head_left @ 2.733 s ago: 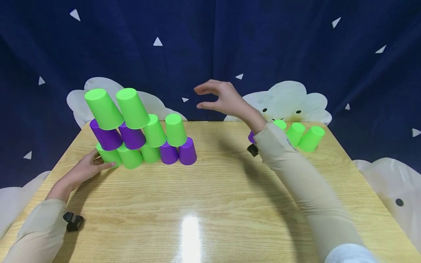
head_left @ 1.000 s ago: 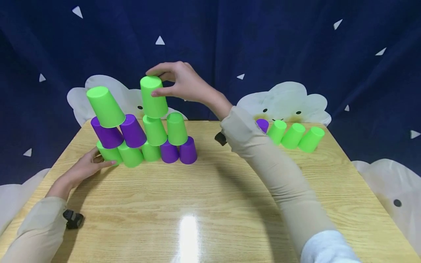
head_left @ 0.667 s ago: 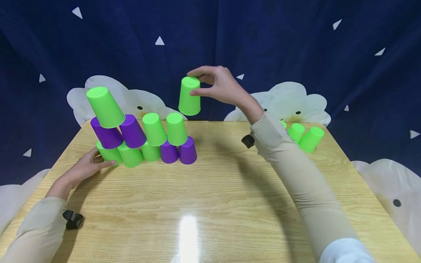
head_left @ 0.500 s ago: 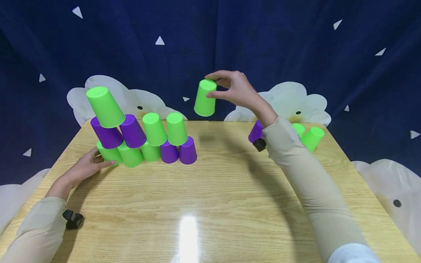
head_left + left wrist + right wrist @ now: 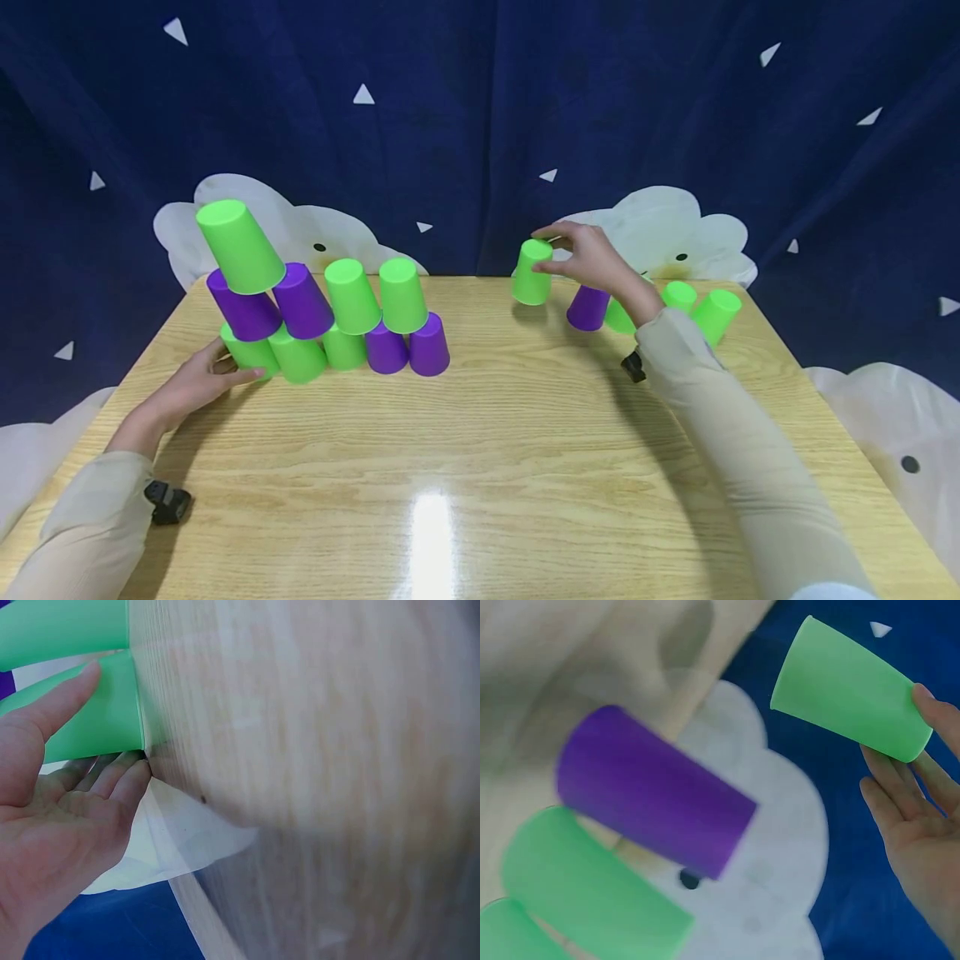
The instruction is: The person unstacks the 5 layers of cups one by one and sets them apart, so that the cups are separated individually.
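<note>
My right hand (image 5: 592, 260) pinches an upside-down green cup (image 5: 531, 273) near its top, left of a purple cup (image 5: 588, 307). The right wrist view shows this held green cup (image 5: 851, 690) between thumb and fingers, apart from the purple cup (image 5: 656, 791). At the left, my left hand (image 5: 191, 387) curls round the leftmost bottom green cup (image 5: 250, 354); the left wrist view shows the thumb and fingers about that cup (image 5: 97, 712). Above it, a purple cup (image 5: 243, 308) and another purple cup (image 5: 303, 302) carry one green cup (image 5: 240, 247) on the third level.
Two green cups (image 5: 352, 297) (image 5: 402, 297) stand on the second level, over green and purple bottom cups (image 5: 428, 346). Several green cups (image 5: 716, 316) stand at the table's back right, partly behind the right arm. A dark blue curtain (image 5: 450, 133) hangs behind the wooden table (image 5: 465, 450).
My right hand took a green cup from the stack's third level and carried it right, then lower, to beside the right-hand row. My left hand has stayed in place.
</note>
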Demonstrator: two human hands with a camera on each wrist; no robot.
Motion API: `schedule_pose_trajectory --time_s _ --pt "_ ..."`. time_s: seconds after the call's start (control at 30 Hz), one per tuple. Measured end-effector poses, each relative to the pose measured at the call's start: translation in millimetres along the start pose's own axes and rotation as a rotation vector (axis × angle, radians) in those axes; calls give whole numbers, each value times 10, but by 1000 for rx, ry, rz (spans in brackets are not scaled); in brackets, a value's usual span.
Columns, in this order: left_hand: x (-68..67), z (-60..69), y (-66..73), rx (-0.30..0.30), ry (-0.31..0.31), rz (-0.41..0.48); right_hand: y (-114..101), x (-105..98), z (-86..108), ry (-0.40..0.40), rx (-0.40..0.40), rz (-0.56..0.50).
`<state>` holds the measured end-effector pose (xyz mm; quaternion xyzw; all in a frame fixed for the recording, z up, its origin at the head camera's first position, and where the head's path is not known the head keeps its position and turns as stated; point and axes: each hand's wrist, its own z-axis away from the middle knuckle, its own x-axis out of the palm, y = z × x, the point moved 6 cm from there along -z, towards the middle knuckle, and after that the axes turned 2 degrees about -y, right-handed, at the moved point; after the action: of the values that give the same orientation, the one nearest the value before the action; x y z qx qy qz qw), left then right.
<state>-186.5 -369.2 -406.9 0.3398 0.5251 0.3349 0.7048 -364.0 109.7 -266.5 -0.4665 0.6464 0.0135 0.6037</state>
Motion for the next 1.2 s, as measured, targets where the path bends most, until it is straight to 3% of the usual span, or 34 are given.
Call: schedule_pose_trajectory --time_s 0.43,0.83,1.2 --pt "-3 -1 -16 -1 7 -10 391 163 160 -87 71 106" --pt "-6 -5 -9 3 2 1 455 169 174 -107 43 181" --pt "-4 4 17 15 2 0 479 172 189 -101 20 177"
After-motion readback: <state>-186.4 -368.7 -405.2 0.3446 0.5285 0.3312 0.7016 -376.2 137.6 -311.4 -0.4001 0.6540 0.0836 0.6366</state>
